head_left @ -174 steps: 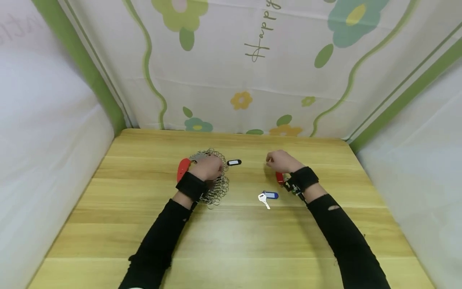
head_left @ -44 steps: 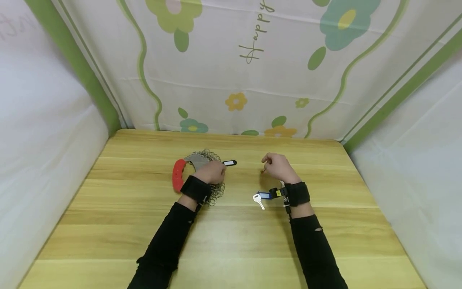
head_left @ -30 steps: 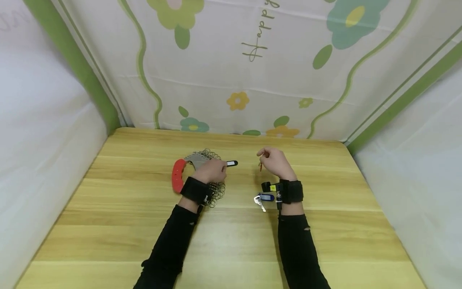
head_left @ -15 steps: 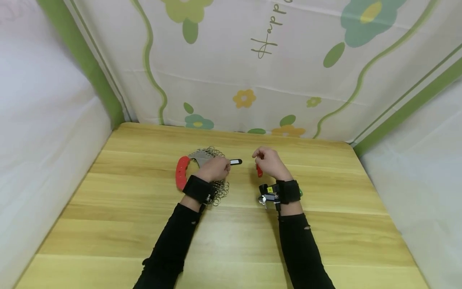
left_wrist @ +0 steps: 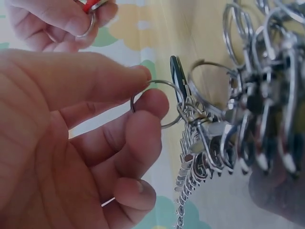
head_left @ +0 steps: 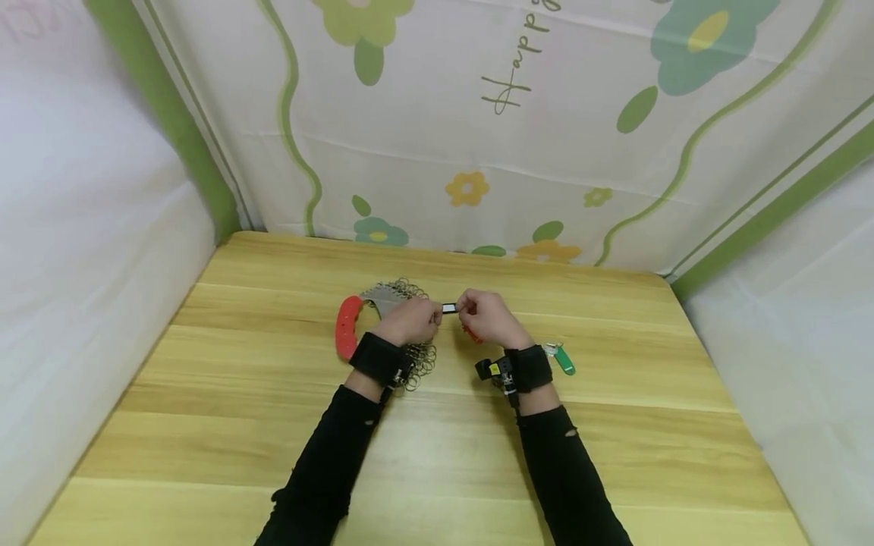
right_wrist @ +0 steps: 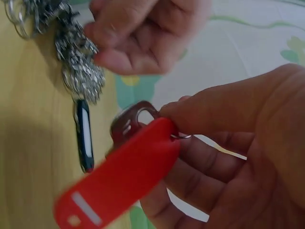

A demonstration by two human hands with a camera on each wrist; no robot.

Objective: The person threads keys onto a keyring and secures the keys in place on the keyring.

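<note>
A large key holder has a red handle [head_left: 347, 326], a flat metal plate and many metal clips [left_wrist: 257, 100] with rings round its edge. Over its right side sits my left hand [head_left: 413, 321]; thumb and fingers pinch one small metal ring [left_wrist: 177, 90] on a clip. My right hand [head_left: 493, 318] is just right of it and pinches the ring of a red key tag [right_wrist: 124, 171]; a key [right_wrist: 125, 126] hangs with the tag. A black key tag [right_wrist: 85, 138] with a white label lies at the clips' edge, between the hands in the head view.
A green key tag [head_left: 564, 361] with a key lies on the wooden table [head_left: 437, 462], right of my right wrist. A black strap with a small camera [head_left: 495, 370] is on that wrist. A flowered cloth [head_left: 410, 136] stands behind the table.
My right hand has picked up the red key tag and moved left, close to my left hand. The blue tag with its key is now hidden by the right wrist; the green tag has come into view.
</note>
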